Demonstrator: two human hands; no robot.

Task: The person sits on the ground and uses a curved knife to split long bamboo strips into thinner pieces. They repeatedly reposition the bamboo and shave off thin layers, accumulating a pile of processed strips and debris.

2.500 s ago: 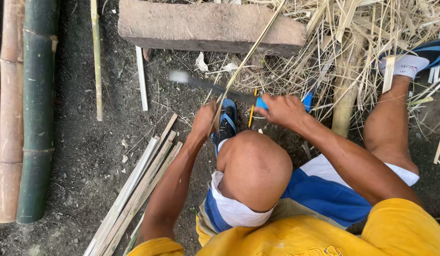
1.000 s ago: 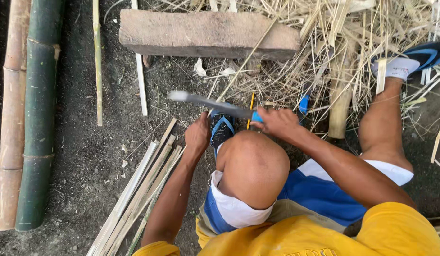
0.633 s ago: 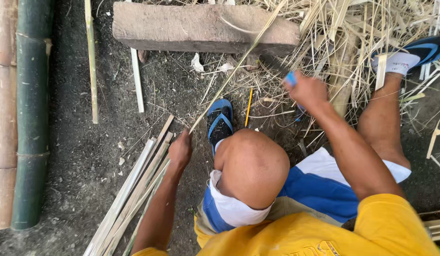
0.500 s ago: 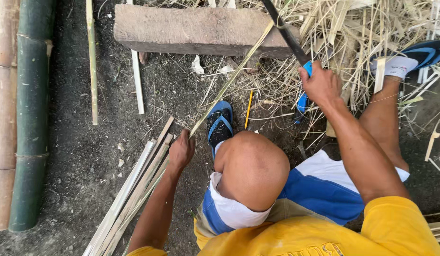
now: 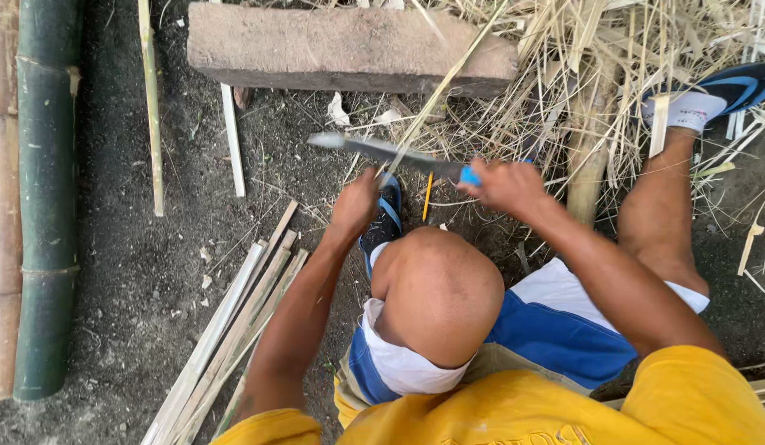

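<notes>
Right hand (image 5: pixel 507 183) grips blue-handled knife (image 5: pixel 382 152), swung back down from raised position; blade now crosses thin bamboo strip (image 5: pixel 436 95) gripped by left hand (image 5: pixel 355 203).

Blue-handled knife (image 5: pixel 399 156), dark green bamboo pole (image 5: pixel 46 214), pale yellow strips (image 5: pixel 234 330), blue-and-white shorts (image 5: pixel 555 330), reddish-brown brick (image 5: pixel 341 45).

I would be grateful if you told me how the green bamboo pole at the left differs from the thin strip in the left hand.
The green bamboo pole is thick, round and whole; the thin strip is slender and pale straw-coloured. The pole lies flat on the soil, untouched; the strip slants upward, held by the left hand under the knife blade. Both look like bamboo.
</notes>
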